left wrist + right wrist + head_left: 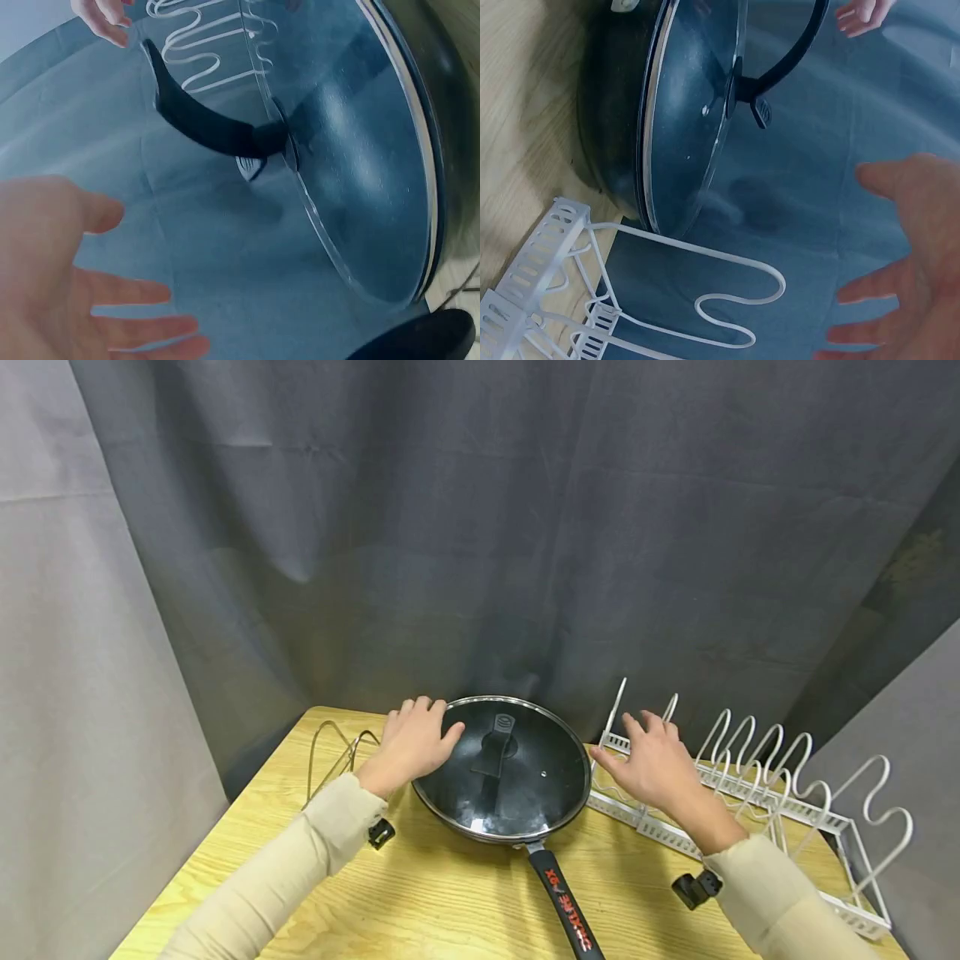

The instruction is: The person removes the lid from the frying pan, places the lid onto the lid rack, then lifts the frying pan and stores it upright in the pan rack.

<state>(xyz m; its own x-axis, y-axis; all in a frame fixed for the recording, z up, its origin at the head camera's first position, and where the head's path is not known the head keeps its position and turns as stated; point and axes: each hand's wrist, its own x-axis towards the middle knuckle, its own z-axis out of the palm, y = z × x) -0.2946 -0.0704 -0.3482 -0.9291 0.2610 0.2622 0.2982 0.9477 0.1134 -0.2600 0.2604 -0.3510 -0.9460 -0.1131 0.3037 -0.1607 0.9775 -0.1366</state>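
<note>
A dark pan with a long black handle sits on the wooden table, the handle pointing toward me. Its glass lid is on, with an upright black lid handle at the centre. My left hand hovers over the pan's left edge, fingers spread and nothing in them. To the right of the pan, my right hand is raised above the near end of a white wire rack, its fingers apart and holding nothing.
Left of the pan stands a thin wire stand, partly behind my left arm. The white rack, with several wavy dividers, spreads across the table's right side. A dark grey curtain hangs behind the table.
</note>
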